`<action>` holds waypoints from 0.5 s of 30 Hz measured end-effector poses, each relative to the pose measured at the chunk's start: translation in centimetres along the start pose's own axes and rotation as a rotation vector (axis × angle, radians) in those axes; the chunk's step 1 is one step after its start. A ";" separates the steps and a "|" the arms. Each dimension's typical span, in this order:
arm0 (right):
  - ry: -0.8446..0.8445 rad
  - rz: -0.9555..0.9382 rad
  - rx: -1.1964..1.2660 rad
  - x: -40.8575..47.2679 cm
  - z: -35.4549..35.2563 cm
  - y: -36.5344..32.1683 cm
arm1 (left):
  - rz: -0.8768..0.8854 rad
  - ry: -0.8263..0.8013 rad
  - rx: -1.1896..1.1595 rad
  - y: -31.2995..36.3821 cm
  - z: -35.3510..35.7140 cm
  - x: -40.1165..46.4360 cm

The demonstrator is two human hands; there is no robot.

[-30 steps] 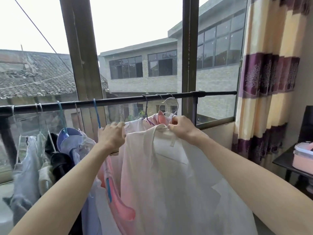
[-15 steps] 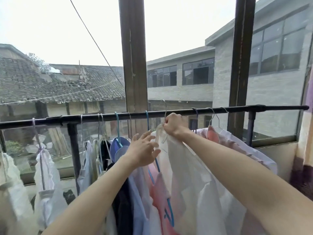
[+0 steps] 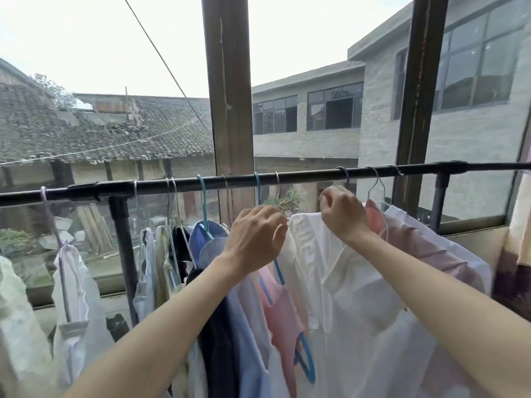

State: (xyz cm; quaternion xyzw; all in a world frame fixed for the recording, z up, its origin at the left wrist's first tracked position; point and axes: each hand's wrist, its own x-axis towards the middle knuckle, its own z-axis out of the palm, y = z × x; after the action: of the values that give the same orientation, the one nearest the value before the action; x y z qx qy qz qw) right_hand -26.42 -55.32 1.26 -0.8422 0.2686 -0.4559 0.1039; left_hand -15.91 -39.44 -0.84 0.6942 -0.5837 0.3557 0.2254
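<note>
By the window (image 3: 227, 81), black rail (image 3: 301, 177) full of hangers, left hand (image 3: 255, 237) and right hand (image 3: 342, 215) gripping white shirt (image 3: 344, 297)

Under black rail (image 3: 301, 177): white shirt (image 3: 353, 288). Gripped at one shoulder by left hand (image 3: 255, 237), pinched at the collar by right hand (image 3: 342, 215). Just beside, touching: pink garment (image 3: 283, 311) on blue hanger (image 3: 308, 366).

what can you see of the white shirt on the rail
The white shirt is thin, slightly sheer fabric with a collar and front placket, creased. It hangs from the black rail on a thin wire hanger, between a pink garment and a mauve garment. The left hand grips its collar end, the right hand its shoulder.
</note>
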 end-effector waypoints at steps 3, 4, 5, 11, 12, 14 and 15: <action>0.009 0.103 -0.154 -1.3 -1.4 2.6 | 0.088 -0.088 -0.060 1.7 0.8 1.3; -0.064 0.145 -0.182 -1.7 -1.8 3.3 | 0.116 -0.144 -0.088 2.4 1.2 1.7; -0.135 0.176 -0.196 -1.9 -2.2 3.4 | 0.129 -0.196 -0.101 2.8 1.7 2.0; -0.389 0.316 -0.309 -0.9 -1.9 4.5 | 0.055 -0.401 -0.104 4.1 3.8 2.1; -0.381 0.331 -0.290 -0.9 -1.6 4.4 | 0.041 -0.398 -0.110 4.2 3.8 2.0; -0.314 0.353 -0.211 -1.2 -1.7 4.2 | 0.020 -0.398 -0.119 4.1 3.8 2.1; -0.273 0.346 -0.174 -1.3 -2.0 4.0 | 0.010 -0.397 -0.118 4.1 3.7 2.1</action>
State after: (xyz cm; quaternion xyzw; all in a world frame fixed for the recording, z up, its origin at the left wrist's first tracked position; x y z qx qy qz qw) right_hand -30.02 -57.84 -0.21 -0.8432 0.4305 -0.2885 0.1428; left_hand -18.89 -44.41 -2.11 0.7335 -0.6398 0.1781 0.1443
